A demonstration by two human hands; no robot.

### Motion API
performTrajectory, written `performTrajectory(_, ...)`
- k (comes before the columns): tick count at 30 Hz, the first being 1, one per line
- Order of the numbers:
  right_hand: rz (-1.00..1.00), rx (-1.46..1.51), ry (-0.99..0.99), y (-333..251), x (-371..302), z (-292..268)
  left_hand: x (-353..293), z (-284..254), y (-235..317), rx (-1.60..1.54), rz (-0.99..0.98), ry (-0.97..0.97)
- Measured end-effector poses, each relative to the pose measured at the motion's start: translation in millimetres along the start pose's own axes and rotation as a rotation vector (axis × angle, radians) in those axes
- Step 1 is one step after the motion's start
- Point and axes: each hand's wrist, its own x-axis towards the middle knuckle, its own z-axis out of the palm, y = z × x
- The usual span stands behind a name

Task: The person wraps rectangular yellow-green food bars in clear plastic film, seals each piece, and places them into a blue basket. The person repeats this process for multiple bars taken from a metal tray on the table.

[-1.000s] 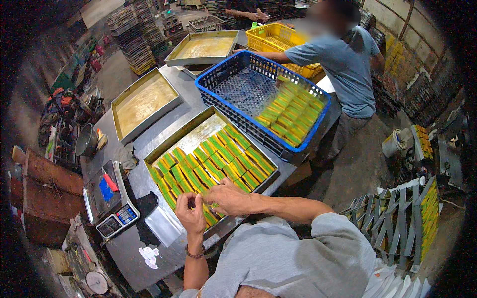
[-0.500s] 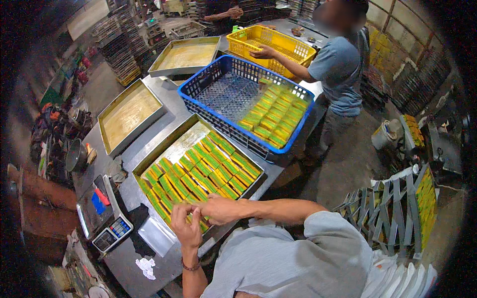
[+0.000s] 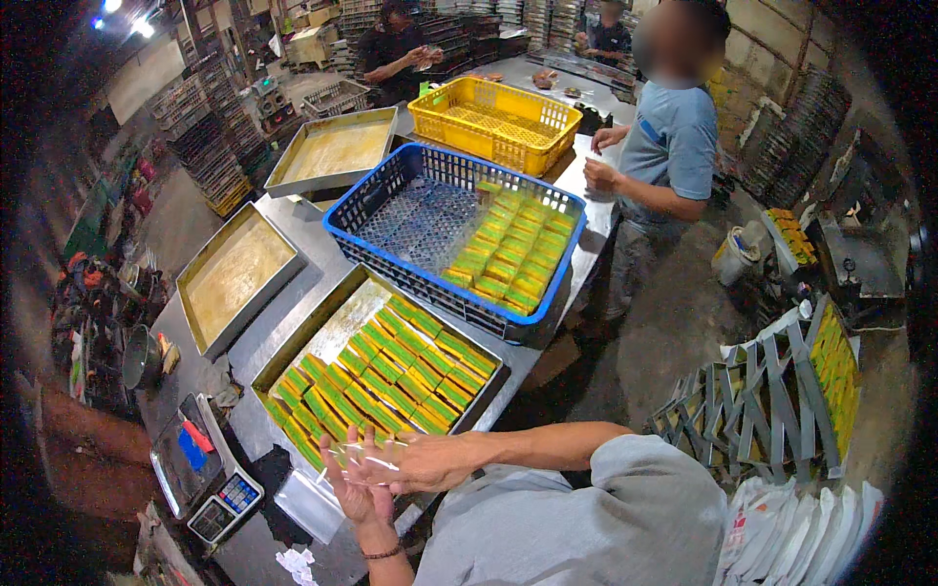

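A small clear plastic bag stretches between my two hands, glinting in the light. My left hand holds it from below with its fingers raised and the thumb against the plastic. From the right, my right hand grips the same plastic, its fingers partly hidden behind the glare. Just beyond my hands lies a metal tray with rows of green-and-yellow layered cake slices. Past the tray, a blue crate holds bagged slices along its right side.
On the left are a digital scale with a red-handled tool on it, and a stack of clear bags. Two trays and a yellow crate stand farther back. A co-worker stands at the right edge.
My hands have moved from a pinch close together to spreading the clear plastic between them. The view has shifted. The co-worker's hand has left the yellow crate.
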Motion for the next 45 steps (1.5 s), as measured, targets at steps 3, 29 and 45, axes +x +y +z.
performTrajectory(3, 0.042, 0.009, -0.027, -12, 4, -3, 12, -10, -2, -0.033, 0.005, 0.154)
performTrajectory(29, 0.754, 0.180, -0.538, 107, -76, 199, -100, -135, 112, 0.055, 0.328, 0.380)
performTrajectory(45, 0.479, 0.464, -0.081, -54, -79, 163, -183, -60, -4, -0.330, 0.139, 0.438)
